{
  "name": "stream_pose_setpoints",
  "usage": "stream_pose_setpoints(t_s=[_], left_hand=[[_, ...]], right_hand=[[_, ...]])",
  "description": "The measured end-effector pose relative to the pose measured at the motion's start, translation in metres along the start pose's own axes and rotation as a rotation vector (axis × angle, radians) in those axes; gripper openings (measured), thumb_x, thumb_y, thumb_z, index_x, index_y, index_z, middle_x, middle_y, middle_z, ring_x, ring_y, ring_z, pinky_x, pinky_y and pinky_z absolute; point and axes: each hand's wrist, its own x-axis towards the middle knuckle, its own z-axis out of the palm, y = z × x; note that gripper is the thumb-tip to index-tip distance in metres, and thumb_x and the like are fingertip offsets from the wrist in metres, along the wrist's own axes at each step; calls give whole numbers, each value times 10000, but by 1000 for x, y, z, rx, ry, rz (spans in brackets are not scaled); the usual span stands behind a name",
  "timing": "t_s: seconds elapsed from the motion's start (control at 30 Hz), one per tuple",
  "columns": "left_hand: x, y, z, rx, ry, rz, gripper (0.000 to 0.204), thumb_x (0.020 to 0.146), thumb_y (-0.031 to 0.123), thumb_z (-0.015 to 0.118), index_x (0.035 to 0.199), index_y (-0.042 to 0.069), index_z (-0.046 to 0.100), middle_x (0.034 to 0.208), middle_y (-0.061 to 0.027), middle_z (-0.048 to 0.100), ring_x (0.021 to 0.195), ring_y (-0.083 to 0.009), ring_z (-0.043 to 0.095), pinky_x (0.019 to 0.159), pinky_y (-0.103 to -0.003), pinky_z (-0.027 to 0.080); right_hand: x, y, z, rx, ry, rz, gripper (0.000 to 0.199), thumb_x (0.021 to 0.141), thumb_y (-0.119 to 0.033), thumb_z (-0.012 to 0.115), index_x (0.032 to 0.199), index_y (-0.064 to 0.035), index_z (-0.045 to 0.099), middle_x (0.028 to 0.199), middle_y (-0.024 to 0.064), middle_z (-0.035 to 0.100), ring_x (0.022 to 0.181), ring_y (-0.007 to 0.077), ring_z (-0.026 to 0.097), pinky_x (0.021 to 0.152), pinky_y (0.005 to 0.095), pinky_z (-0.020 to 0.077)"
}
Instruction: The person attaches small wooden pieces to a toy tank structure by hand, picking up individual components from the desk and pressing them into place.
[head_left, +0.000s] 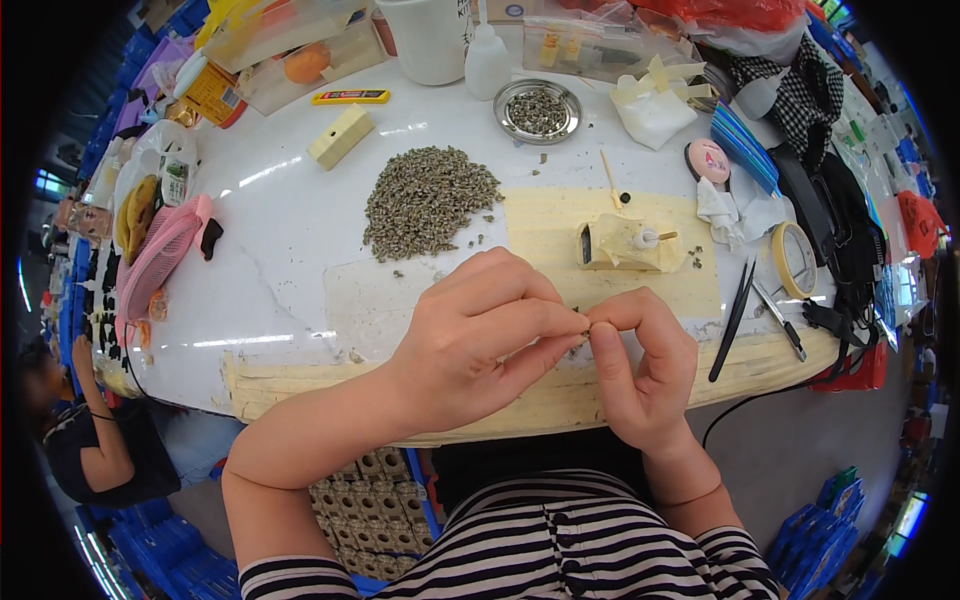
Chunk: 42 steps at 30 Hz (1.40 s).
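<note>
My left hand [480, 330] and my right hand [640, 365] meet fingertip to fingertip above the near edge of the white table [280, 230]. Between thumbs and forefingers they pinch one tiny grey-brown part [586, 327], mostly hidden by the fingers. A heap of the same small grey parts [425, 200] lies just beyond my left hand. A small tape-covered block fixture [625, 245] stands on a yellowish mat [560, 225] beyond my right hand.
A round metal dish [537, 110] with more parts, a white squeeze bottle [487, 60], a yellow block [340, 135], black tweezers [735, 315], a tape roll [795, 260] and a pink pouch [160, 255] surround the work area. Another person [85, 430] sits at the far left. Trays of parts [370, 500] lie under the table.
</note>
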Motion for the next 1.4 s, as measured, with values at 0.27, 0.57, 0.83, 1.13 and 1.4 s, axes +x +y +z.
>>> stream_pose_setpoints(t_s=[0.27,0.57,0.83,1.13,1.4], left_hand=[[-1,-1,1,61,-9,35,250,681,-30,821,901,51,733,818,-48,653,727,-208,600,621,-309,464],[0,0,0,45,4,37,254,677,-40,815,899,48,731,813,-48,646,725,-206,598,617,-307,461],[-1,0,2,58,-2,31,265,672,-49,811,902,48,725,816,-52,645,729,-207,596,620,-306,460],[-1,-1,2,44,17,31,264,670,-52,809,901,45,724,810,-53,642,719,-205,590,608,-305,446],[-2,-2,2,65,3,39,263,673,-50,808,904,43,725,812,-55,642,721,-206,593,608,-307,447]], right_hand=[[2,-1,0,-63,34,-92,74,827,11,718,830,-17,650,773,86,652,661,240,582,600,323,443],[1,-1,1,-49,28,-38,86,816,18,727,829,-20,651,785,84,659,667,238,585,603,319,444],[3,-1,1,-69,47,-111,100,807,14,738,832,-20,648,790,85,661,672,237,590,604,318,447],[2,0,2,-57,30,-62,81,817,17,719,836,-13,646,789,90,653,670,250,586,608,325,449],[4,-1,3,-87,49,-142,77,819,22,713,838,-12,647,784,93,652,668,254,585,606,328,448]])
